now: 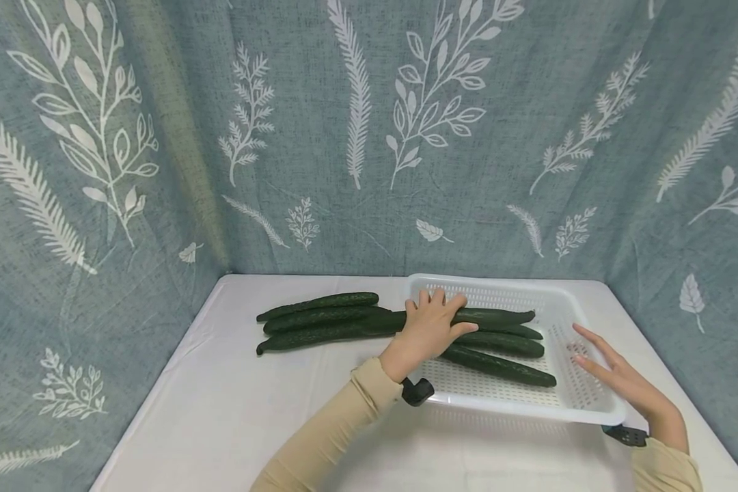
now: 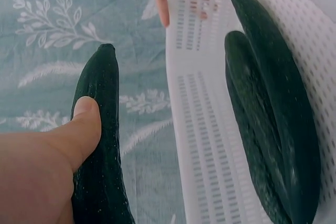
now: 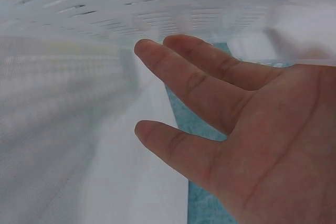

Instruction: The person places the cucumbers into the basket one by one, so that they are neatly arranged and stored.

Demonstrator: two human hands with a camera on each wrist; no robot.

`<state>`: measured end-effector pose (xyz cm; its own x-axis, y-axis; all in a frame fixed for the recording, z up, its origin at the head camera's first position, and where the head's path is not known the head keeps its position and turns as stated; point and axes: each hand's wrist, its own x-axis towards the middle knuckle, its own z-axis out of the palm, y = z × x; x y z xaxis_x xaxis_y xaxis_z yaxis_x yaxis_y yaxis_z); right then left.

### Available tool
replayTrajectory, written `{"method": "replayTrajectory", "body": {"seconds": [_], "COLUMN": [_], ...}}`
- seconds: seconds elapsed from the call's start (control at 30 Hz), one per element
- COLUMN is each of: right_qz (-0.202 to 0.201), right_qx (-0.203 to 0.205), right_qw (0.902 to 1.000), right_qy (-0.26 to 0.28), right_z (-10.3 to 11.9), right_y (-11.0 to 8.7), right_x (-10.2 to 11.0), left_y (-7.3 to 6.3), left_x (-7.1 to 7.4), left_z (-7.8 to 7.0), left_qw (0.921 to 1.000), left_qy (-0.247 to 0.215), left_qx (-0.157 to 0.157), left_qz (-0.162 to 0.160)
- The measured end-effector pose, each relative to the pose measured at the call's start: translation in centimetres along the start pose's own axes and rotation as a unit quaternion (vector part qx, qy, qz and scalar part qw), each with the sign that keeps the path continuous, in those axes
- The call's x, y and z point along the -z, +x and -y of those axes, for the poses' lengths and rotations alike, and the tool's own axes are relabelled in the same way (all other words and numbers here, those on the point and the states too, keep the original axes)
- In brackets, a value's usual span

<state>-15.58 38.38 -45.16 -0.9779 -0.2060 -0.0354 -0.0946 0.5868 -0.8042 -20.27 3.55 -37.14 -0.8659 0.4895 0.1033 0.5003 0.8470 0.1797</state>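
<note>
My left hand (image 1: 432,328) grips a dark green cucumber (image 1: 495,316) over the left part of a white perforated basket (image 1: 504,408). Its thumb (image 2: 86,121) lies along the skin of that cucumber in the left wrist view. Three more cucumbers (image 1: 498,367) lie lengthwise inside the basket, partly hidden by the hand. On the table to the left, three cucumbers (image 1: 320,333) lie side by side, and the held one overlaps their right ends in the head view. At the basket's right end is my right hand (image 1: 633,386), fingers extended and spread beside the outer wall, holding nothing.
A white-covered table (image 1: 221,410) carries everything. Blue-green leaf-patterned cloth (image 1: 344,137) hangs behind and along both sides, close to the table edges. Dark wrist-worn devices (image 1: 418,392) sit at both wrists.
</note>
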Motion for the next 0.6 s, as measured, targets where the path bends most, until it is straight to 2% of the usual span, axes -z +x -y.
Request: {"method": "replayTrajectory", "body": {"seconds": [0.17,0.4,0.6], "right_qz": [0.0,-0.003,-0.004], "right_qx": [-0.006,-0.014,-0.012], "right_qw": [1.0,0.9999,0.9999], "right_qy": [0.003,-0.001,-0.001], "right_z": [0.0,0.0,-0.1], "right_y": [0.0,0.1,0.1], "right_x": [0.0,0.0,0.0], "left_y": [0.4,1.0,1.6], "left_x": [-0.1,-0.4,-1.0], "left_z": [-1.4,-3.1,-4.4], "left_qw": [0.9999,0.9995,0.9994], "left_qy": [0.007,-0.011,0.0], "left_qx": [-0.013,-0.025,-0.024], "left_qz": [0.006,0.018,0.026]}}
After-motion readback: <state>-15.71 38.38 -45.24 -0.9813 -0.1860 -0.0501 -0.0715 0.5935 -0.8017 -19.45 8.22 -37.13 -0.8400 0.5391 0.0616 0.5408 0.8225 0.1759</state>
